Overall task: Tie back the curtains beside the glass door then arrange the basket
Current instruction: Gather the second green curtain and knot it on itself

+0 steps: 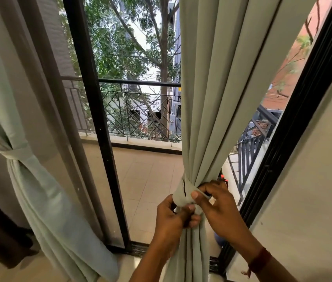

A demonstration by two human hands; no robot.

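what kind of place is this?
Likely a home, an upper-floor room opening onto a balcony. Cues: a sliding glass door, a tiled balcony with a metal railing, and floor-length curtains, the right curtain gathered in both hands.

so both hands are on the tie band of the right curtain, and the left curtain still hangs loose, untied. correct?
Not quite. The left curtain is already tied back: a band cinches it. The rest holds: the head view shows the left hand and right hand both on the tie band around the gathered right curtain.
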